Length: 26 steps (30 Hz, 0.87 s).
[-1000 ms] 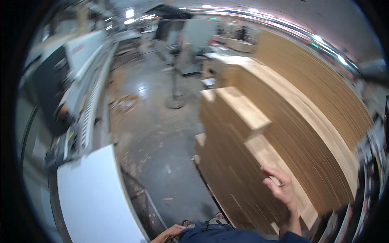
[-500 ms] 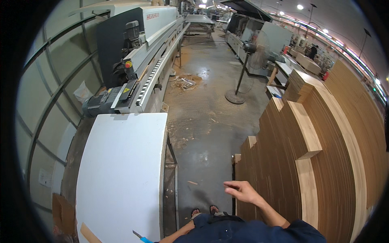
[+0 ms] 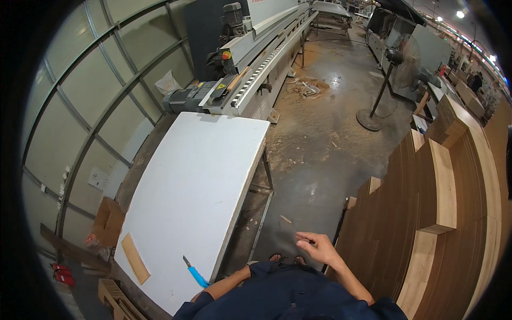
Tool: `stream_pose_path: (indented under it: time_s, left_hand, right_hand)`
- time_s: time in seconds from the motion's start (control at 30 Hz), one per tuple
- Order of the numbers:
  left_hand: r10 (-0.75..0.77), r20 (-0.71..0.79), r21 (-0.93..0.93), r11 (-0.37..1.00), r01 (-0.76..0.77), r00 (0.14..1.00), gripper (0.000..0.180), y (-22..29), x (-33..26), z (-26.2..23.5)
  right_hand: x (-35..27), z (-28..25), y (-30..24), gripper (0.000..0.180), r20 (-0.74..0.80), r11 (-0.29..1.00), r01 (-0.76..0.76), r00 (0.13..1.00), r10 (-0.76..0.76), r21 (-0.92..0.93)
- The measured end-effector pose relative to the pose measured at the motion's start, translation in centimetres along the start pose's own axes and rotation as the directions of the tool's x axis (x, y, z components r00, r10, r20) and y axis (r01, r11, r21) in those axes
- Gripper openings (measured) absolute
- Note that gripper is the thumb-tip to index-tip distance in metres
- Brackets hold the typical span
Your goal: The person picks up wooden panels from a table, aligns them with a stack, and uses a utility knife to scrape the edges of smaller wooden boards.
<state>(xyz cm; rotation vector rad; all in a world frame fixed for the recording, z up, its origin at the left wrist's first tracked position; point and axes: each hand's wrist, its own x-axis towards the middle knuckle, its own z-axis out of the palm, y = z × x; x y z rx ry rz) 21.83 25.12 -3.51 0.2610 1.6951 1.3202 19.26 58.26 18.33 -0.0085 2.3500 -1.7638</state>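
Head view: right hand (image 3: 318,247) hangs at lower centre, fingers (image 3: 304,238) loosely spread and empty, just left of the stacked brown boards (image 3: 421,224) filling the right of the frame. Left hand is hidden; only its forearm (image 3: 226,282) shows, near a blue knife (image 3: 194,273) on the white desk (image 3: 197,181) at left.
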Motion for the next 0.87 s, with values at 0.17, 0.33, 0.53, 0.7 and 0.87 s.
stream_pose_path:
  time_s: [0.17,0.33,0.53,0.7,0.87]
  left_hand:
    - [-0.076,0.108,0.568,0.823,0.001,0.991,0.042,5.5,-5.5,-3.2]
    - [0.094,-0.119,0.520,0.854,-0.019,0.988,0.025,8.5,-10.9,-8.0]
    - [0.027,-0.331,-0.037,0.998,-0.041,0.943,0.018,18.6,-13.9,-14.5]
    - [0.233,-0.487,-0.589,0.624,-0.513,0.842,0.037,24.0,-9.0,-7.5]
    - [0.251,-0.346,-0.845,0.335,-0.417,0.904,0.040,24.1,-4.5,-2.6]
  right_hand:
    - [-0.9,-0.5,2.7,0.041,-0.038,1.000,0.018,0.999,-0.018,-0.006]
    - [-1.5,-0.2,3.0,0.039,-0.026,0.991,-0.130,0.991,0.131,0.040]
    - [-0.2,2.3,5.0,0.033,0.085,0.987,-0.141,0.987,0.135,0.078]
    - [2.8,2.8,1.4,0.042,0.088,0.898,-0.054,0.996,0.017,0.437]
    - [4.5,0.9,-0.3,0.043,0.015,0.694,0.006,1.000,-0.025,0.720]
